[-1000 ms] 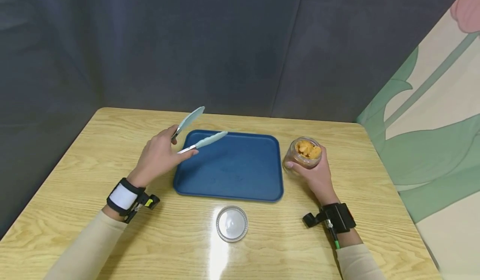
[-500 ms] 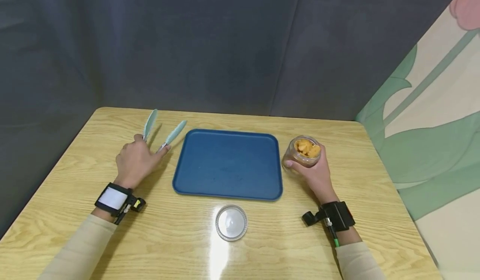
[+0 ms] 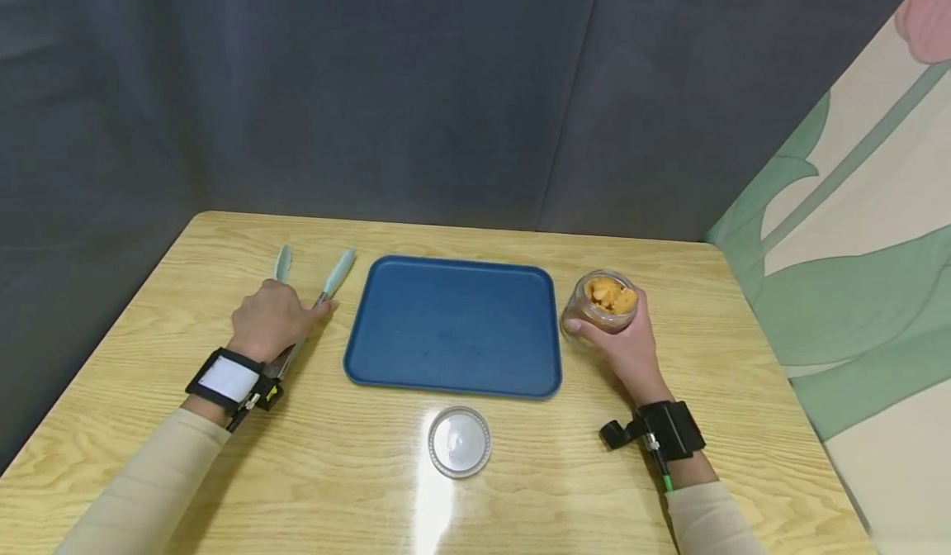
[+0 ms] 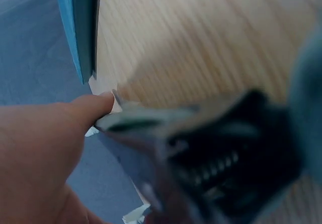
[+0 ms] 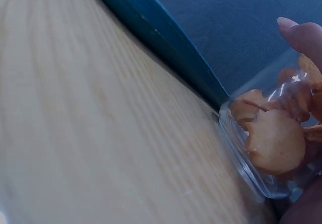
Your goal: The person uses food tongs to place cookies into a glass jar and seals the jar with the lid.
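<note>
At the left of the table, my left hand [image 3: 273,321] holds a pair of tongs [image 3: 295,348] with pale blue tips, thumb on one arm and fingers over the other. Low over the wood, the tongs stand spread with their tips pointing away from me. The left wrist view shows my thumb [image 4: 93,108] against the metal arm and the spring near the hinge. My right hand [image 3: 627,348] grips a clear jar [image 3: 575,311] of orange-brown crackers [image 3: 609,296], upright and without a lid. Through its wall, the right wrist view shows the rounded crackers [image 5: 276,141].
Between the hands lies a blue tray [image 3: 453,324], its right edge close to the jar. A round clear lid [image 3: 460,443] rests on the wooden table [image 3: 357,472] in front of the tray. A dark curtain [image 3: 401,101] hangs behind the table.
My left hand has moved the tongs left, away from over the tray, and lowered them toward the table. The right hand and jar have stayed in place.
</note>
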Tool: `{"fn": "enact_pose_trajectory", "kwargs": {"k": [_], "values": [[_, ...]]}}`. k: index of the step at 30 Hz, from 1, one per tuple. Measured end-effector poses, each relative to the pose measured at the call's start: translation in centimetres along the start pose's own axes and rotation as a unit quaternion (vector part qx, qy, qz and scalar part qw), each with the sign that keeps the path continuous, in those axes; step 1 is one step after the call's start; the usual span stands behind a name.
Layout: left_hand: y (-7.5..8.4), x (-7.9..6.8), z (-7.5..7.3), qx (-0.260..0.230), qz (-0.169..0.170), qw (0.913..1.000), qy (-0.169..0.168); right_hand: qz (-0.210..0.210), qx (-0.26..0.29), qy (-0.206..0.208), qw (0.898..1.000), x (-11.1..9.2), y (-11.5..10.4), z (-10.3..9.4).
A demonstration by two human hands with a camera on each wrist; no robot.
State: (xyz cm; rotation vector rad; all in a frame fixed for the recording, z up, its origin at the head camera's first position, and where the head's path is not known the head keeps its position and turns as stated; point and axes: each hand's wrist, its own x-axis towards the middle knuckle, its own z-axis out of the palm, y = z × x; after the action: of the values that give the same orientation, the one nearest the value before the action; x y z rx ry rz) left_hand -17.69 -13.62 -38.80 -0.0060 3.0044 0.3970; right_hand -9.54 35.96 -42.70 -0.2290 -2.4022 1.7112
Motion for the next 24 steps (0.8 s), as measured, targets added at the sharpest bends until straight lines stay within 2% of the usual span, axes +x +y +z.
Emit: {"fn": "enact_pose_trajectory", "kwargs": {"k": [4, 10, 14, 17, 19, 21, 22, 24], "values": [[0.4, -0.1, 0.0, 0.007, 0.008, 0.9999, -0.007, 0.0, 0.002, 0.001, 1.0, 0.0, 0.0, 0.0], [0.5, -0.4, 0.1, 0.017, 0.005, 0.9998, -0.003, 0.005, 0.007, -0.002, 1.0, 0.1, 0.1, 0.2], [0.6, -0.7, -0.2, 0.034, 0.002, 0.9994, -0.011, 0.004, 0.004, -0.002, 1.0, 0.1, 0.1, 0.2], [1.5, -1.5, -0.8, 0.06, 0.016, 0.9978, 0.025, 0.001, -0.002, -0.002, 1.0, -0.1, 0.1, 0.0], [2.7, -2.6, -1.2, 0.069, 0.05, 0.9938, 0.071, 0.0, -0.006, -0.001, 1.0, -0.2, 0.2, -0.2], [4.4, -4.1, -1.5, 0.066, 0.109, 0.9846, 0.12, 0.002, -0.01, 0.0, 1.0, -0.3, 0.2, -0.5], [5.2, -5.0, -1.5, 0.057, 0.145, 0.979, 0.131, 0.003, -0.011, 0.0, 1.0, -0.3, 0.2, -0.5], [6.9, -6.9, -1.1, 0.041, 0.233, 0.9635, 0.125, 0.006, -0.013, 0.0, 1.0, -0.3, 0.2, -0.4]]}}
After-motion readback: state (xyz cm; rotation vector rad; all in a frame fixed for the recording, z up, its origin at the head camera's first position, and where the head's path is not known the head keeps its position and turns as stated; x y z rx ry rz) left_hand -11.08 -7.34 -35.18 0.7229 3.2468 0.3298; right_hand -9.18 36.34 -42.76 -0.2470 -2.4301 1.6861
